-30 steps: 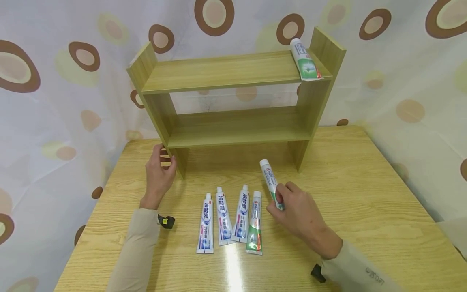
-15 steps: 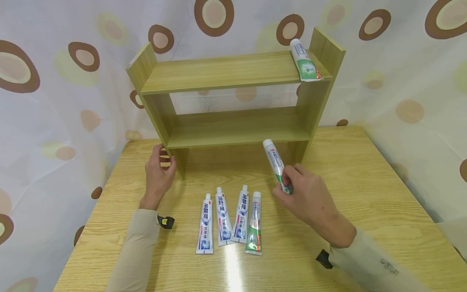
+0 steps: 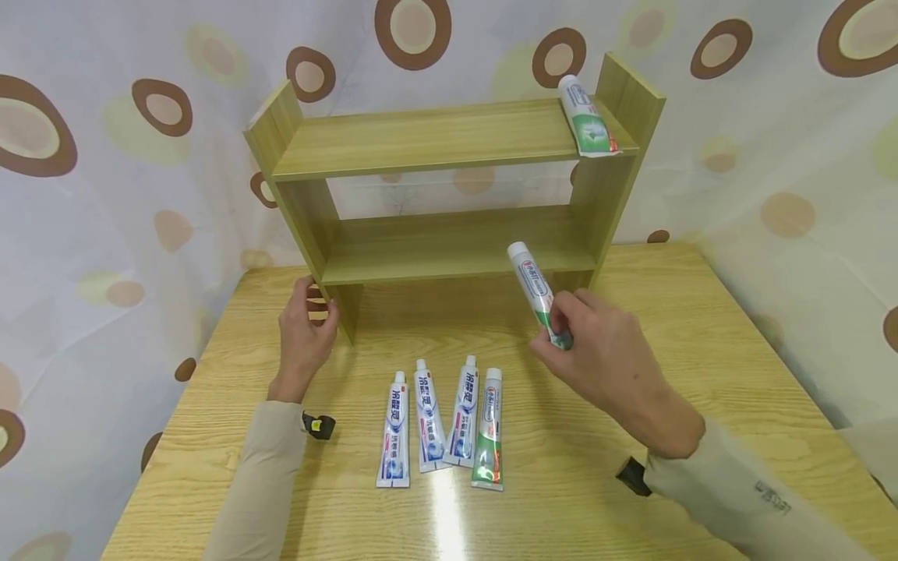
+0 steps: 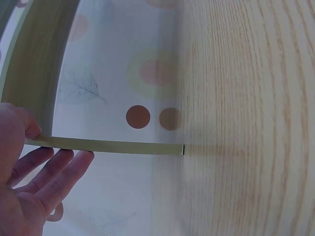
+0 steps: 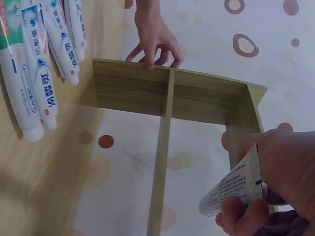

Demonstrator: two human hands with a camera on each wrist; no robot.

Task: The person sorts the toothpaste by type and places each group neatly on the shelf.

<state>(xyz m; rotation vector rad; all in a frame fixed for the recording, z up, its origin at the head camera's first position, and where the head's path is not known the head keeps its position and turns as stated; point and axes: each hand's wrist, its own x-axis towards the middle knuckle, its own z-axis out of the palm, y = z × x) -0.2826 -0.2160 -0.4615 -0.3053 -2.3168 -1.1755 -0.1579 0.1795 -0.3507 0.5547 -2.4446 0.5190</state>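
Observation:
My right hand (image 3: 617, 358) pinches the bottom end of a green-and-white toothpaste tube (image 3: 533, 284), its white cap pointing up and away. The tube is raised in front of the wooden shelf's (image 3: 456, 243) lower board, apart from the board as far as I can tell. My left hand (image 3: 305, 343) grips the shelf's left side panel low down; in the left wrist view the panel (image 4: 123, 146) runs between thumb and fingers. Another green-and-white tube (image 3: 589, 121) lies at the right end of the top board, its bottom end over the front edge.
Three blue-and-white toothpaste tubes (image 3: 396, 432) and a green-and-white tube (image 3: 489, 432) lie on the wooden table (image 3: 715, 389), caps toward the shelf. The two tubes on the right touch. A patterned cloth (image 3: 140, 234) hangs behind and at both sides.
My right hand has lifted the toothpaste tube up and slightly right, from over the table to the lower board's height. My left hand has stayed on the side panel.

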